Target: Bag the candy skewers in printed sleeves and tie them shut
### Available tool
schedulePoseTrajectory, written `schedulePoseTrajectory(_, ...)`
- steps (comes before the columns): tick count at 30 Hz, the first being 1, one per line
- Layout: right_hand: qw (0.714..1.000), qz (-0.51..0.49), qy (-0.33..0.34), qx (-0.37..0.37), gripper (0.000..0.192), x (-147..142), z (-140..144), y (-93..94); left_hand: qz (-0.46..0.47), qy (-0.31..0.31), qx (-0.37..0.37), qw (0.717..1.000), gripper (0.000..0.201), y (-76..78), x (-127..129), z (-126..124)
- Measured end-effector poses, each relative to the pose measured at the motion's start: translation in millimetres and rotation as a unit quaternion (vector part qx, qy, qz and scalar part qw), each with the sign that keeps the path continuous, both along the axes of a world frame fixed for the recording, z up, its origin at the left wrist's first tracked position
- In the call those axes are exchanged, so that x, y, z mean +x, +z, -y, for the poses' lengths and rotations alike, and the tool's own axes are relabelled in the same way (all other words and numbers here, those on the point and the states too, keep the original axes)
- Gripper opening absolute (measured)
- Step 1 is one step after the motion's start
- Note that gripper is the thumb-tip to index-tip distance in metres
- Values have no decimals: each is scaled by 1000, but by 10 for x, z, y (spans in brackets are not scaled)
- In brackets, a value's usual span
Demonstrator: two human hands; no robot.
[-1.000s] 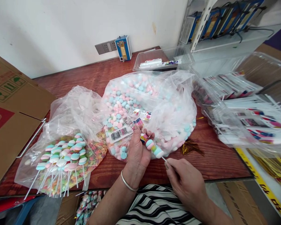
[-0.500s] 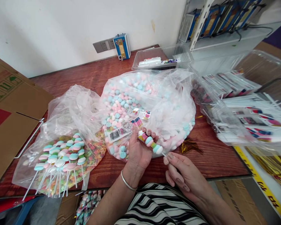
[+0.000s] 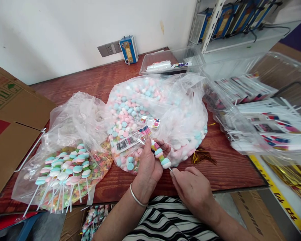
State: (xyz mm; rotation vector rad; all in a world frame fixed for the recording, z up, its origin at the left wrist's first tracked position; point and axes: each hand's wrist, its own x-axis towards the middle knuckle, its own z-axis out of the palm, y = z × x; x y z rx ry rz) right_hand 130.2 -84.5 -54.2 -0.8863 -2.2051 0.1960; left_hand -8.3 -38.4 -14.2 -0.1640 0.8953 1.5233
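Note:
My left hand (image 3: 150, 165) is palm up, its fingers closed round a clear printed wrapper (image 3: 141, 136) and the upper end of a marshmallow skewer (image 3: 163, 158). Pink, white and blue marshmallows with gummy pieces between them run down the skewer; its top appears to be inside the wrapper. My right hand (image 3: 193, 188), back up, pinches the white stick just below the lowest marshmallow. Beneath my left hand lies a big clear bag of loose marshmallows (image 3: 126, 110), with printed wrappers (image 3: 125, 144) on top.
Finished skewers (image 3: 65, 167) lie on a bag of gummy rings (image 3: 102, 157) at left, beside a cardboard box (image 3: 20, 110). Gold twist ties (image 3: 203, 156) sit right of the hands. Clear bins (image 3: 223, 117) hold wrappers and white sticks. A blue device (image 3: 129, 50) stands by the wall.
My right hand has turned back up and moved slightly left along with the stick. The skewer has shifted a little left and points more steeply down. My left hand stays nearly in place.

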Motion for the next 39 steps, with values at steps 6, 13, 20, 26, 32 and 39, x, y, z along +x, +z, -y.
schedulePoseTrajectory(6,815,-282,-39,-505,26,19,-58,79,18,-123,88,988,24,-39,-119,38)
schedulePoseTrajectory(13,530,-454,12,-716,34,2,-97,148,-16,-59,99,993,24,-83,-170,-19)
schedulePoseTrajectory(20,614,-385,-22,-689,29,76,-31,197,67,-35,97,992,8,-68,-179,-59)
schedulePoseTrajectory(26,965,-131,-77,-212,11,203,64,38,37,-41,84,995,16,-23,-134,-53)
schedulePoseTrajectory(32,978,-72,-42,-193,12,119,91,112,95,-69,81,990,12,11,-23,-16)
schedulePoseTrajectory(39,987,-74,-84,-112,12,78,0,104,69,-74,88,991,22,-6,-9,4)
